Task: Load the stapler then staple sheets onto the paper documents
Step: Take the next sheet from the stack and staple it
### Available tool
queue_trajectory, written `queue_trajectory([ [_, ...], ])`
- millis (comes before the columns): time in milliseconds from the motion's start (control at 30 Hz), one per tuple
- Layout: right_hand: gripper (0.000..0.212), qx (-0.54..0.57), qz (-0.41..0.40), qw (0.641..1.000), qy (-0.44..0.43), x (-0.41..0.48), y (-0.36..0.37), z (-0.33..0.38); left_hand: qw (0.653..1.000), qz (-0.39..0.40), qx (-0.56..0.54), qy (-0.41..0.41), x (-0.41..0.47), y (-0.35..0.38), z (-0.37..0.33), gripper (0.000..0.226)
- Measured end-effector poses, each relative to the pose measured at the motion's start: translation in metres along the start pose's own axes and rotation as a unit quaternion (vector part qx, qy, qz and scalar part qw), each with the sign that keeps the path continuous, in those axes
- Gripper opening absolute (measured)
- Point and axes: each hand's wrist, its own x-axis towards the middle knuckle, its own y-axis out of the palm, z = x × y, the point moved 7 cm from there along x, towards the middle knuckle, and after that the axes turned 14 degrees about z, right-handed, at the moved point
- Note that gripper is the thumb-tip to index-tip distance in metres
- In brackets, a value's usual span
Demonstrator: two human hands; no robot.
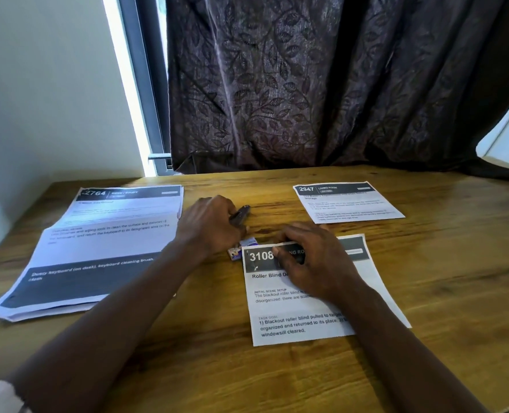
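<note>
My left hand (210, 225) grips a dark stapler (242, 212) at the middle of the wooden table; only the stapler's front end shows past my fingers. A small staple box (241, 248) lies just below that hand, at the top left corner of the sheet numbered 3108 (307, 317). My right hand (312, 263) rests on the top part of that sheet with its fingers curled loosely on the paper. A stack of larger sheets headed 2764 (98, 242) lies to the left. A smaller sheet numbered 2947 (348, 204) lies at the back right.
The wooden table (441, 278) runs to a dark leaf-patterned curtain (321, 84) at its far edge. A white wall (38, 84) and a window frame (145, 84) stand at the back left.
</note>
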Motion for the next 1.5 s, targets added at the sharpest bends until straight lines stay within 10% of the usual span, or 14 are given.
queue_trajectory([
  [167,0.014,-0.001,0.006,1.000,-0.008,0.003,0.002,-0.001,0.957,-0.009,-0.288,-0.029,0.009,0.005,0.023,0.010],
  [300,0.014,0.008,-0.005,1.000,-0.008,0.003,0.000,-0.002,0.686,0.074,-0.724,-0.003,0.006,0.022,0.014,0.045],
  [367,0.017,0.014,-0.019,1.000,-0.007,0.001,-0.004,-0.004,0.624,0.118,-0.772,0.028,0.002,0.023,0.003,0.047],
  [833,0.027,-0.008,-0.065,0.998,0.018,-0.004,-0.019,-0.004,0.792,0.178,-0.574,0.110,-0.007,0.026,-0.017,0.035],
  [1500,0.026,-0.029,-0.069,0.997,0.012,-0.003,-0.021,0.003,0.850,0.175,-0.483,0.115,-0.014,0.025,-0.030,0.026],
])
